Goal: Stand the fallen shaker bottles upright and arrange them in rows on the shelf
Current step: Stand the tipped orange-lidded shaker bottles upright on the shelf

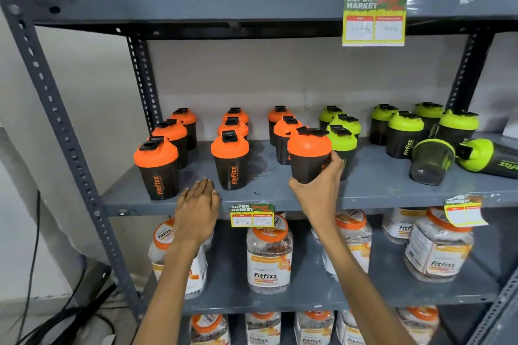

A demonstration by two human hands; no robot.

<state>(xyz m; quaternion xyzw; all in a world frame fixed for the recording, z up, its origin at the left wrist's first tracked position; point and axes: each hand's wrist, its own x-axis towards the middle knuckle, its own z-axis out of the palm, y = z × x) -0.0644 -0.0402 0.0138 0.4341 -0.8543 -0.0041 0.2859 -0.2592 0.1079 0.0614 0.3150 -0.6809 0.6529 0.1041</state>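
Black shaker bottles with orange lids stand in three short rows on the grey middle shelf. My right hand grips the base of an orange-lidded shaker at the front of the third row, upright. My left hand rests flat and empty on the shelf's front edge, between the front-left orange shaker and the front-middle one. Green-lidded shakers stand to the right. Two green shakers lie on their sides at the right: one shows its base, the other points its lid leftward.
Price tags hang from the middle shelf's edge and from the upper shelf. Jars of orange-flavour product fill the shelves below and above. A slotted steel upright frames the left side; black cables lie on the floor.
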